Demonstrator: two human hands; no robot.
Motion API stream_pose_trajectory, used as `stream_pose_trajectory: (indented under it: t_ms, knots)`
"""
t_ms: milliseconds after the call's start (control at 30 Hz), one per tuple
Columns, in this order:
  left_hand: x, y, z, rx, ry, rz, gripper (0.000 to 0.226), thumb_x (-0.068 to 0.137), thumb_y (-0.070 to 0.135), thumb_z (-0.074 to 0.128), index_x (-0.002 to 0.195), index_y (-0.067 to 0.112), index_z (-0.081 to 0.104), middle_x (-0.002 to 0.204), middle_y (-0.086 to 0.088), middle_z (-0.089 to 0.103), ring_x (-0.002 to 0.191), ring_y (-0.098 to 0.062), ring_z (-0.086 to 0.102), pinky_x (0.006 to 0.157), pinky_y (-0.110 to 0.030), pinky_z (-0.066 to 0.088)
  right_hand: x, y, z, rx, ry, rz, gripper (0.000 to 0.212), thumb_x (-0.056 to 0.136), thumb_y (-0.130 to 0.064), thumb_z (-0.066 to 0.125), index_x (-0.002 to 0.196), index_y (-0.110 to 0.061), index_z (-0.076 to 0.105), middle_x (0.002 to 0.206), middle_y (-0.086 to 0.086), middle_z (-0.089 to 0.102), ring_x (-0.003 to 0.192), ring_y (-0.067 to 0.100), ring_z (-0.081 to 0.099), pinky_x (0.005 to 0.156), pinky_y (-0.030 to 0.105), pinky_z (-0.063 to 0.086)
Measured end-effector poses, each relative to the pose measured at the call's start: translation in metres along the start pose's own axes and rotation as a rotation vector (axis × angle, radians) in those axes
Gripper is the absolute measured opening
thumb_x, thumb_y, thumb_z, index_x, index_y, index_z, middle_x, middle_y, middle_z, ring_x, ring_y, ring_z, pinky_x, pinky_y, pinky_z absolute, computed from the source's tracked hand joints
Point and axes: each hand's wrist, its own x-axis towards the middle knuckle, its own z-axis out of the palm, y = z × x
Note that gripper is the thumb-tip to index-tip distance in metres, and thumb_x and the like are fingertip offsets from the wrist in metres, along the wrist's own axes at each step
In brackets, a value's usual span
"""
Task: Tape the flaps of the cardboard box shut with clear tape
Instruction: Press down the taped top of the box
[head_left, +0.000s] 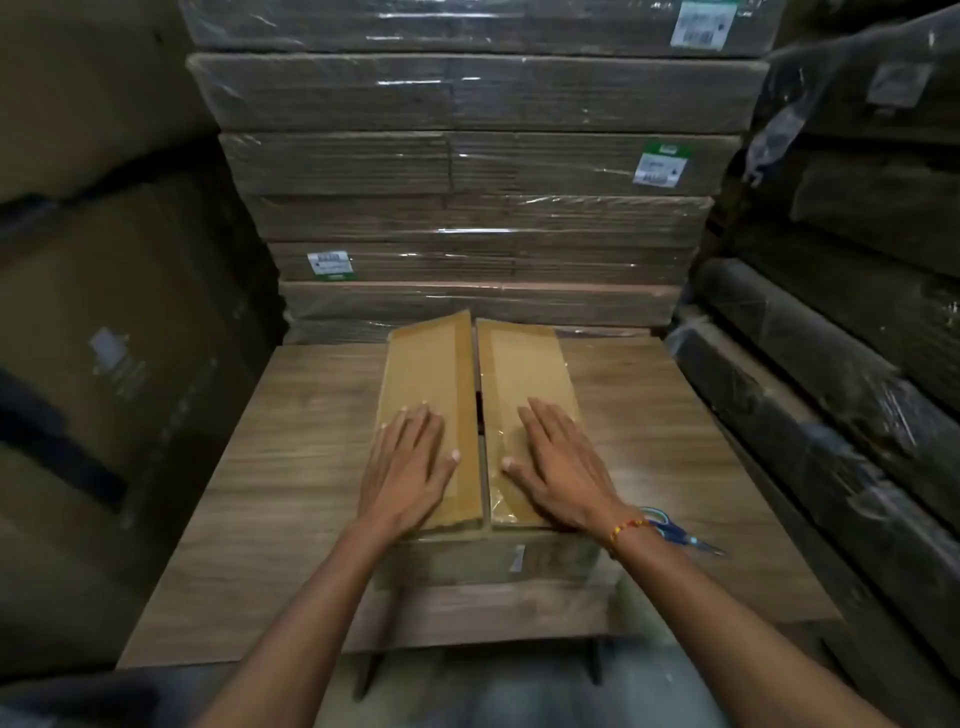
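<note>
A long brown cardboard box (524, 364) lies lengthwise on the wooden table, its two top flaps folded down with a narrow dark gap between them. Old brown tape strips edge the flaps, and a patch of clear film shines on the right flap near its front. My left hand (410, 462) lies flat on the left flap, fingers spread. My right hand (558, 462) lies flat on the right flap, a beaded thread on its wrist. Neither hand holds anything. No tape roll is in view.
Blue-handled scissors (680, 535) lie on the wooden table (291, 467) just right of the box, partly behind my right wrist. Shrink-wrapped stacks of flat cardboard (467, 166) rise behind the table, with more wrapped bundles (831, 364) right and large boxes (104, 312) left.
</note>
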Motion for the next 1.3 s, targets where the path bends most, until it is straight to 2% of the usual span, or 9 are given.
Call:
stream_pose_trajectory:
  t_ms: [233, 367, 533, 633, 767, 967, 1033, 1167, 1300]
  knots:
    - [-0.062, -0.018, 0.023, 0.141, -0.07, -0.049, 0.092, 0.079, 0.089, 0.026, 0.154, 0.045, -0.004, 0.163, 0.01, -0.02, 0.152, -0.022, -0.016, 0.119, -0.049, -0.011, -0.054, 0.022, 0.029, -0.064, -0.179, -0.028, 0.094, 0.084, -0.085, 0.032, 0.158, -0.037, 0.001, 0.168, -0.007, -0.011, 0.155, 0.028, -0.012, 0.124, 0.059, -0.001]
    - [-0.073, -0.031, 0.011, 0.042, 0.131, -0.222, 0.079, 0.083, 0.072, 0.037, 0.145, 0.023, 0.043, 0.148, -0.012, 0.049, 0.125, -0.034, 0.054, 0.102, -0.048, 0.044, -0.06, 0.026, 0.027, 0.117, 0.075, 0.067, 0.087, 0.085, -0.076, 0.046, 0.154, -0.027, 0.025, 0.168, 0.002, 0.011, 0.154, 0.029, 0.01, 0.124, 0.049, 0.021]
    - [-0.081, -0.03, -0.006, -0.393, 0.317, -0.698, 0.072, 0.095, 0.067, 0.028, 0.076, 0.006, 0.061, 0.08, -0.015, 0.063, 0.077, -0.034, 0.06, 0.072, -0.041, 0.046, -0.072, 0.024, 0.027, 0.535, 0.428, 0.216, 0.044, 0.099, -0.044, 0.049, 0.134, -0.018, 0.053, 0.138, 0.004, 0.054, 0.128, 0.019, 0.052, 0.109, 0.032, 0.041]
    - [-0.076, -0.045, -0.006, -0.808, 0.315, -0.938, 0.064, 0.096, 0.066, 0.032, 0.08, 0.01, 0.058, 0.08, -0.014, 0.062, 0.076, -0.031, 0.058, 0.07, -0.039, 0.043, -0.073, 0.019, 0.016, 0.866, 0.591, 0.517, 0.021, 0.102, -0.035, 0.053, 0.11, -0.018, 0.063, 0.108, 0.001, 0.065, 0.103, 0.016, 0.061, 0.09, 0.029, 0.048]
    - [-0.067, -0.074, -0.002, -1.2, 0.285, -1.059, 0.06, 0.094, 0.066, 0.039, 0.095, 0.01, 0.058, 0.077, -0.01, 0.06, 0.067, -0.023, 0.057, 0.057, -0.034, 0.042, -0.071, 0.037, 0.035, 1.558, 0.633, 0.962, 0.04, 0.093, -0.032, 0.066, 0.124, -0.006, 0.062, 0.108, 0.003, 0.073, 0.102, 0.021, 0.069, 0.081, 0.039, 0.061]
    - [-0.038, -0.092, -0.016, -1.437, 0.496, -1.266, 0.051, 0.086, 0.065, 0.057, 0.079, 0.015, 0.048, 0.067, -0.002, 0.049, 0.054, -0.01, 0.046, 0.035, -0.014, 0.043, -0.083, 0.02, 0.055, 2.059, 0.382, 0.965, 0.065, 0.06, -0.033, 0.088, 0.119, -0.024, 0.062, 0.124, 0.007, 0.067, 0.122, 0.03, 0.058, 0.097, 0.051, 0.051]
    - [-0.034, -0.091, -0.025, -1.416, 0.628, -1.244, 0.048, 0.084, 0.061, 0.064, 0.086, 0.015, 0.051, 0.068, -0.002, 0.052, 0.049, -0.008, 0.049, 0.037, -0.016, 0.043, -0.083, 0.009, 0.057, 2.096, 0.381, 0.976, 0.088, 0.038, -0.037, 0.097, 0.118, -0.024, 0.063, 0.128, 0.008, 0.065, 0.123, 0.03, 0.057, 0.095, 0.05, 0.052]
    - [-0.054, -0.043, -0.025, -0.803, 0.644, -1.051, 0.047, 0.093, 0.058, 0.053, 0.074, 0.016, 0.052, 0.069, -0.001, 0.053, 0.06, -0.016, 0.05, 0.056, -0.029, 0.04, -0.083, 0.001, 0.066, 2.102, 0.377, 0.975, 0.023, 0.091, -0.021, 0.064, 0.114, -0.019, 0.062, 0.136, 0.011, 0.059, 0.129, 0.034, 0.052, 0.103, 0.056, 0.048]
    - [-0.046, 0.014, -0.009, -0.341, 0.477, -0.341, 0.033, 0.098, 0.04, 0.054, 0.071, 0.021, 0.052, 0.071, -0.002, 0.057, 0.07, -0.028, 0.055, 0.06, -0.032, 0.036, -0.078, 0.0, 0.069, 2.021, 0.351, 0.911, 0.028, 0.094, -0.014, 0.059, 0.121, -0.011, 0.061, 0.137, 0.015, 0.062, 0.124, 0.03, 0.06, 0.097, 0.054, 0.055]
